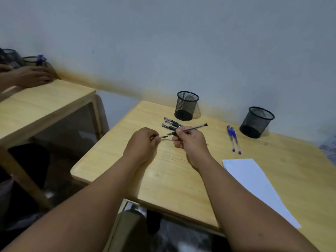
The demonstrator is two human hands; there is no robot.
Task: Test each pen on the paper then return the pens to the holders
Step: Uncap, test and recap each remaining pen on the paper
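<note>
Paper (254, 186) nearest; right hand (189, 142) pinches light, stiff, slick pen (192, 128) mid-barrel, best grip there; left hand (143, 144) pinches its cap (163, 137).

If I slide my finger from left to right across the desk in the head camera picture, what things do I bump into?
Left hand pinching a pen cap → right hand holding a black pen → two blue pens lying side by side → right mesh holder, with the white paper nearer you.
</note>
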